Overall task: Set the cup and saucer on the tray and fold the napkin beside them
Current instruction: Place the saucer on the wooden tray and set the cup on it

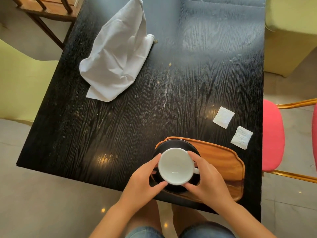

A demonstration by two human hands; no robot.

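An empty white cup (175, 166) sits on a black saucer (178, 146), its handle pointing right. The saucer rests over the left end of a wooden tray (228, 167) near the table's front edge. My left hand (143, 181) cups the left side of the cup, fingers and thumb on its rim. My right hand (208, 179) holds its right side, by the handle. A crumpled white napkin (116, 59) lies unfolded at the far left of the black table (120, 127).
Two small white packets (223, 117) (241, 137) lie on the table right of the tray. A pink chair (272, 134) stands at the right edge, a wooden chair (48, 12) at the far left, a yellow-green seat (288, 40) at far right.
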